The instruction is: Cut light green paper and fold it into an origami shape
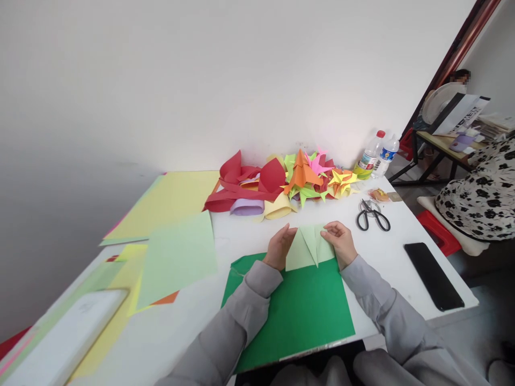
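Note:
Between my hands is a pale green folded sheet of paper (300,253), with a pointed flap at its middle. My left hand (280,246) is at its left edge, fingers curled, with the thumb side against the paper. At the upper right edge, my right hand (339,242) pinches the sheet between thumb and fingers. Under the paper lies a dark green sheet (298,316) at the table's front edge. Just beyond my hands is a pile of folded paper shapes, among them an orange paper piece (301,174) and red curved paper pieces (249,185).
Black-handled scissors (373,217), a black phone (434,276) and two bottles (372,153) stand or lie to the right. On the left are large yellow paper sheets (177,201), a light green sheet (177,257) and a white box-like object (72,338). Other people sit at the far right.

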Demonstrator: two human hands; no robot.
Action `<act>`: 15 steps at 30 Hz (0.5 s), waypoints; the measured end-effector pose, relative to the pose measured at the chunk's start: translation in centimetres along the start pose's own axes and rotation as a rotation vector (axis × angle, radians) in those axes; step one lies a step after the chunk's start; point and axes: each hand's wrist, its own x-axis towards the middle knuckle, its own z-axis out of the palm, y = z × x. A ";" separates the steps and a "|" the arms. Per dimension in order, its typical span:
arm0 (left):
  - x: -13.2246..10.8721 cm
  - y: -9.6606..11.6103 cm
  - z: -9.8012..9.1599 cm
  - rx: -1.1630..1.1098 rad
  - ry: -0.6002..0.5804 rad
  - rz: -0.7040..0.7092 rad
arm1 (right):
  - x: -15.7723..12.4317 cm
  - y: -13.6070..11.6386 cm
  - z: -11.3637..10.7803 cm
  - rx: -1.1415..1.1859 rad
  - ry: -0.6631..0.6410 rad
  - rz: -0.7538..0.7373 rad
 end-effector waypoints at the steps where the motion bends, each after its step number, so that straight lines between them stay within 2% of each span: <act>1: 0.0 0.1 0.1 0.011 -0.036 0.014 | 0.0 0.1 0.0 0.002 -0.021 0.027; 4: 0.0 0.4 0.4 0.143 -0.138 0.049 | -0.3 0.3 0.2 0.011 -0.134 0.129; 7: 0.1 0.2 0.4 0.231 -0.143 0.157 | -0.7 0.2 0.6 -0.020 -0.233 0.132; 11: 0.1 -0.5 0.3 0.203 -0.104 0.194 | -1.0 0.2 0.9 -0.085 -0.263 0.082; 15: 0.0 -1.2 0.6 0.208 -0.123 0.230 | -1.0 0.4 0.9 -0.079 -0.260 0.151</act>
